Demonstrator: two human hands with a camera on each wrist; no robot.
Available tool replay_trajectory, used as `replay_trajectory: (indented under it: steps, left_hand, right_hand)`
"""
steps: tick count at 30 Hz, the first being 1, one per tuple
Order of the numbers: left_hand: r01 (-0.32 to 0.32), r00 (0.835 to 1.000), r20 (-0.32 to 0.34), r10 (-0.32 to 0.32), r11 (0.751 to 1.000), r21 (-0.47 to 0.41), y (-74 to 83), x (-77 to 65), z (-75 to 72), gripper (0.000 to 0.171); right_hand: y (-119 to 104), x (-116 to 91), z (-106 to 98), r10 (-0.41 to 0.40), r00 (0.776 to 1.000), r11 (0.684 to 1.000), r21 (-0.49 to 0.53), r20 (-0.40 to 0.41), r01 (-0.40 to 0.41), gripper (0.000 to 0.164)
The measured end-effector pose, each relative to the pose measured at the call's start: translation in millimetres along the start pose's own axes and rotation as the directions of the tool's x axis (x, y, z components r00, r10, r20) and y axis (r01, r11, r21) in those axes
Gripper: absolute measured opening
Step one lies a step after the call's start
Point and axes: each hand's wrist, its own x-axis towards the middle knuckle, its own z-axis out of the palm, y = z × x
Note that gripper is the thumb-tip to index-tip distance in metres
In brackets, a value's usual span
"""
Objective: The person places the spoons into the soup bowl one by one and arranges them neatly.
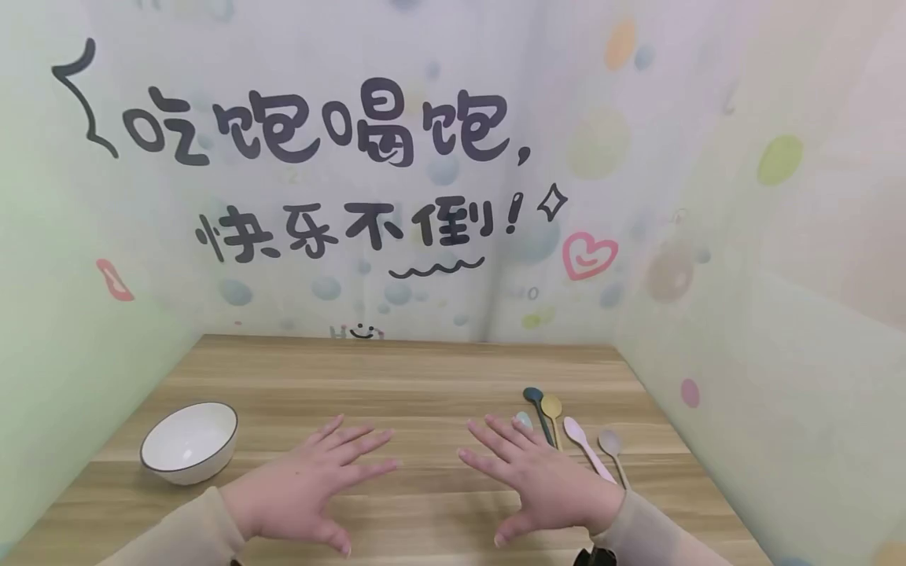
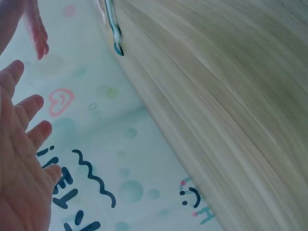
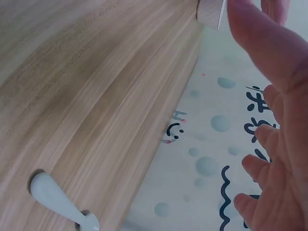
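Where the bench [image 1: 382, 377] is looked at from its left side, a white bowl [image 1: 187, 442] with a dark rim is seen first, set upright. Just to the right of it, the left hand [image 1: 311, 483] is held out over the wood. Its fingers are spread wide, and its thumb is stuck out. Behind, in the middle, big dark writing [image 1: 318, 130] and a tiny smiley face [image 1: 362, 331] can be seen on the pale wall [image 1: 425, 310]. Farther right, the right hand [image 1: 545, 483] is held out too, with its fingers and thumb spread wide. Past its fingers, a pale blue spoon [image 1: 523, 419] is seen, but most of it is hidden by the hand. Next, a dark blue-green spoon [image 1: 534, 395] and a yellow spoon [image 1: 551, 406] are laid close together, with their lower ends covered. After those, a pale pink spoon [image 1: 587, 450] is seen lying aslant, and a grayish spoon [image 1: 610, 442] is placed last, nearest the bench's right edge.
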Motion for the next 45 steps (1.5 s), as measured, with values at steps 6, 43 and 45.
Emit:
replay_trajectory:
  steps: [6, 43, 45]
  left_hand:
    - [0.088, 0.99, -0.107, -0.09, 0.996, -0.017, -0.9, -11.9, 4.2, 0.078]
    - [0.715, 0.357, -0.406, -0.841, 0.526, -0.461, -68.4, -130.0, 29.7, 0.042]
    - [0.753, 0.328, -0.356, -0.875, 0.47, -0.461, -70.4, -135.4, 28.9, 0.049]
  right_hand:
    - [-1, 1, 9, 0.044, 0.995, 0.998, 0.042, -0.084, -0.041, 0.078]
    - [38, -25, 82, 0.795, 0.604, 0.578, 0.379, -0.062, -0.723, 0.028]
    - [39, -24, 82, 0.801, 0.597, 0.567, 0.379, -0.046, -0.731, 0.029]
